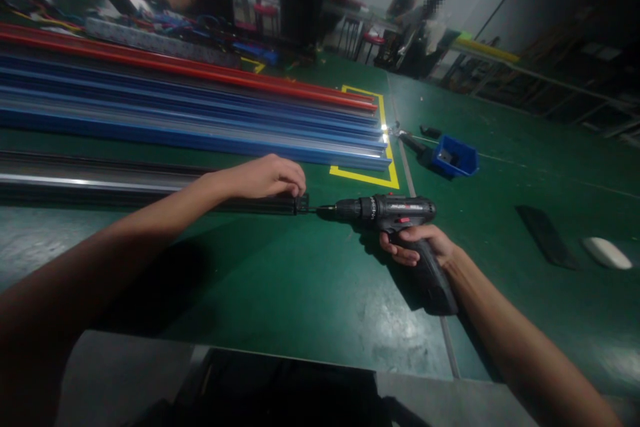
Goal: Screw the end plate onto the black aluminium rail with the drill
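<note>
My right hand (425, 243) is wrapped around the grip of a black cordless drill (405, 208), which lies level and points left. The drill's bit (326, 208) reaches the end of a dark metal rail (150, 183) on the table. At that end sits a small black end piece (301, 204). My left hand (277, 177) rests over the rail end, fingers curled down onto this piece; the fingertips are partly hidden. Whether the bit touches a screw there is too small to tell.
Blue rails (200, 120) and a red rail (210, 67) lie behind, near yellow tape (393, 167). On the green table (280, 280) are a blue bin (457, 157), a dark tool (413, 143), a black flat piece (545, 237) and a white object (607, 253). People work beyond.
</note>
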Available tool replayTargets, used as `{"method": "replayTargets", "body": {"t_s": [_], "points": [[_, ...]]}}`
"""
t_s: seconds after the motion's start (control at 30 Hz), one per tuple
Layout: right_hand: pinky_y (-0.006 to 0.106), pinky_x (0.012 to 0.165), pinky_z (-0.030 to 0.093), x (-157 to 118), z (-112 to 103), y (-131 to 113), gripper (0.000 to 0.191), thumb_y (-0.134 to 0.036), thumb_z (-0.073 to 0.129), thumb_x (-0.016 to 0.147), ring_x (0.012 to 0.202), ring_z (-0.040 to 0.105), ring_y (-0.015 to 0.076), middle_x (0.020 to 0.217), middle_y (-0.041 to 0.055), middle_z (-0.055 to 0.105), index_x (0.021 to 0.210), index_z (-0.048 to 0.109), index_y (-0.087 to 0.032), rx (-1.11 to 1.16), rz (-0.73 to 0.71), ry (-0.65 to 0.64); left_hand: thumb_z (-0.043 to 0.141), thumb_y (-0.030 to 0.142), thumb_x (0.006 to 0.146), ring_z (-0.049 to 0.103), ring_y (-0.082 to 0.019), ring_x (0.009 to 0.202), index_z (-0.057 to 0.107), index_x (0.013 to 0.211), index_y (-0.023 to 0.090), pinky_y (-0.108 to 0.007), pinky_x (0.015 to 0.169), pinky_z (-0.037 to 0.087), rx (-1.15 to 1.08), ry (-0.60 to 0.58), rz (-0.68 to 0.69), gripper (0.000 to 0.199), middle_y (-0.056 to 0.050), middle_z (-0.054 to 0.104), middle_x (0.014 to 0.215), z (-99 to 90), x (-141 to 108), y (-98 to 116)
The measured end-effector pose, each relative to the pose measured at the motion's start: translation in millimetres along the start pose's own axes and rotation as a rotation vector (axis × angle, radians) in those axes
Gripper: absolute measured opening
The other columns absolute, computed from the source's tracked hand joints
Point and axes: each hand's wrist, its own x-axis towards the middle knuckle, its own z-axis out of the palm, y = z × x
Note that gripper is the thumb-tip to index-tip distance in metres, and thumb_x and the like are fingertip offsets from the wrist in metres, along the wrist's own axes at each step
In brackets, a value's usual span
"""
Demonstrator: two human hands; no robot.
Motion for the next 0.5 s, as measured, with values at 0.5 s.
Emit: {"method": "replayTargets", "body": {"t_s": [0.5], "points": [[0.017,0.054,0.053,-1.8,1.1,1.7,0.028,-0.019,0.068,0.09,0.051,0.051,0.0041,0.089,0.0103,0.07,0.11,0.075,-0.001,0.047,0.01,0.046,0.06,0.018,0.096,0.069,-0.011,0.083,0.078,0.09,0.021,-0.021,0.08,0.049,-0.008,-0.017,-0.004,0.02,-0.002,0.077,0.094,-0.6,-0.6,0.5]]}}
